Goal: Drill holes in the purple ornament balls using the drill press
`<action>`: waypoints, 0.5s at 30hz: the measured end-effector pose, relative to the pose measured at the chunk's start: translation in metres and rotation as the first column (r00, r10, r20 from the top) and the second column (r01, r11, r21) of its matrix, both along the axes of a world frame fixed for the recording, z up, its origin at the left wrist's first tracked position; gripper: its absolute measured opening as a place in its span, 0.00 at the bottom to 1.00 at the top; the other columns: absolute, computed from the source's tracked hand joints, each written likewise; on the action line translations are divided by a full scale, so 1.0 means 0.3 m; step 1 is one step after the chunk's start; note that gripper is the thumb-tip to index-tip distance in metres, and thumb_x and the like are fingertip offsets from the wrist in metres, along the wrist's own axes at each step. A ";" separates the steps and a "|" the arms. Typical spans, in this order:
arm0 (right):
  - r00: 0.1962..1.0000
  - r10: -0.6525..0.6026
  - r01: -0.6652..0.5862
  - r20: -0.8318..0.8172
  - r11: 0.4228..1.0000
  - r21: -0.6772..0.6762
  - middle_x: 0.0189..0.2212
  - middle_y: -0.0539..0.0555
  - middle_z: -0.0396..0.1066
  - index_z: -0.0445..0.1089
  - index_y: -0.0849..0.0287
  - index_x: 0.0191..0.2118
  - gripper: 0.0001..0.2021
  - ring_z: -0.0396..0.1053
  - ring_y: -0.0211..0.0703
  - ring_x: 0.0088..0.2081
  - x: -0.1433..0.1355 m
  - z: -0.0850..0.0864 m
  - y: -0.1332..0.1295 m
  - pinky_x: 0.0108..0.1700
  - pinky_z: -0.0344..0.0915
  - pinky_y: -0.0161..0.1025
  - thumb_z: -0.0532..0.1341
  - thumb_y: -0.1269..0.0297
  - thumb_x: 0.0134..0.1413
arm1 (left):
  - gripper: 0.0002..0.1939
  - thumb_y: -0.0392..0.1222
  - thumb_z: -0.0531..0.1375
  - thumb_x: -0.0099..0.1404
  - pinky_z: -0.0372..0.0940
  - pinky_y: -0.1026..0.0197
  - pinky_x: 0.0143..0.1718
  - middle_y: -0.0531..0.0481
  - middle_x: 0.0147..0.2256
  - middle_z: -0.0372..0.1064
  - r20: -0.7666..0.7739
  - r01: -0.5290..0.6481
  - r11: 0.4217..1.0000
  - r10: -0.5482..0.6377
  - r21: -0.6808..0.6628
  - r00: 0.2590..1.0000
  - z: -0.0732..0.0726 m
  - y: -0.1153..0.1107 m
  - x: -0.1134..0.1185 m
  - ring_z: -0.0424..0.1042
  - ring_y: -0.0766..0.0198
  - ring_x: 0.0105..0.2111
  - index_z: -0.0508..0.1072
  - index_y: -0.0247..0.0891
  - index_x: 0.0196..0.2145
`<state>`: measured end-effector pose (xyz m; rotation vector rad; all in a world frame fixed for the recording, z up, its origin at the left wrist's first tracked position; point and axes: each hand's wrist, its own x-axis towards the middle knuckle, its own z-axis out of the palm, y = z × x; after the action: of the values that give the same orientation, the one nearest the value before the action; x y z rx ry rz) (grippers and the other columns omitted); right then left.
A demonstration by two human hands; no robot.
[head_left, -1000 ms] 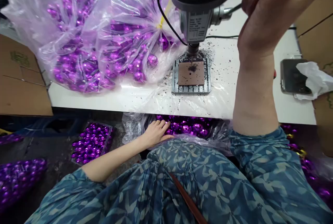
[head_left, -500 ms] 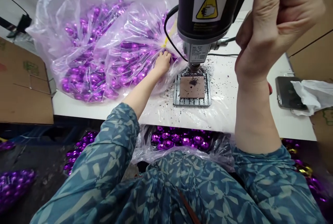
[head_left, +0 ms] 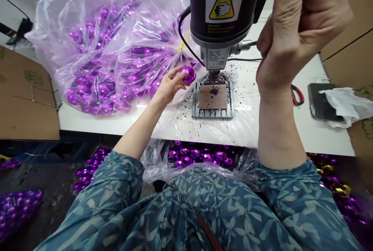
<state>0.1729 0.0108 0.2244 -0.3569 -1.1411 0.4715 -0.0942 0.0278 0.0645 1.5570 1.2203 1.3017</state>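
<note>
My left hand holds a purple faceted ball at its fingertips, just left of the drill press and its small slotted metal table. My right hand is raised high at the right of the drill head, its fingers curled around the feed lever, of which only the metal shaft shows. Dark shavings lie scattered about the drill table.
A big clear bag of purple balls lies on the white bench at the left. A second open bag of balls sits on my lap. More purple balls are on the floor. A phone, a tissue and cardboard boxes flank the bench.
My left hand rose from the lap bag to the big bag on the bench, then drew back toward the drill holding a purple ball. My right hand stayed up by the drill head.
</note>
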 end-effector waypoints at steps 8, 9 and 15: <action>1.000 0.004 -0.003 -0.019 0.999 0.050 0.25 0.44 0.70 0.75 0.64 0.30 0.20 0.68 0.19 0.25 0.000 -0.003 0.023 0.33 0.67 0.21 0.70 0.47 0.49 | 0.26 0.63 0.70 0.67 0.80 0.50 0.48 0.42 0.49 0.83 0.212 0.028 0.990 0.001 -0.136 0.977 -0.101 -0.107 0.142 0.84 0.55 0.48 0.75 0.46 0.53; 1.000 -0.001 0.001 -0.013 0.998 0.058 0.24 0.45 0.70 0.76 0.64 0.31 0.21 0.71 0.21 0.27 -0.001 -0.006 0.029 0.33 0.68 0.21 0.69 0.47 0.50 | 0.28 0.63 0.72 0.66 0.80 0.51 0.49 0.44 0.49 0.83 0.191 0.027 0.993 -0.005 -0.114 0.982 -0.113 -0.106 0.159 0.84 0.56 0.48 0.74 0.46 0.54; 1.000 -0.004 0.004 -0.005 0.995 0.095 0.28 0.45 0.75 0.77 0.65 0.36 0.21 0.77 0.24 0.30 -0.007 -0.013 0.029 0.34 0.72 0.21 0.66 0.47 0.54 | 0.34 0.67 0.72 0.63 0.76 0.52 0.51 0.44 0.48 0.83 0.073 0.047 0.998 -0.044 -0.048 0.996 -0.158 -0.094 0.230 0.83 0.56 0.49 0.70 0.45 0.56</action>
<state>0.1709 0.0194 0.2204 -0.2748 -1.1539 0.4122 -0.0253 -0.0003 0.0172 1.4815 1.1573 1.2781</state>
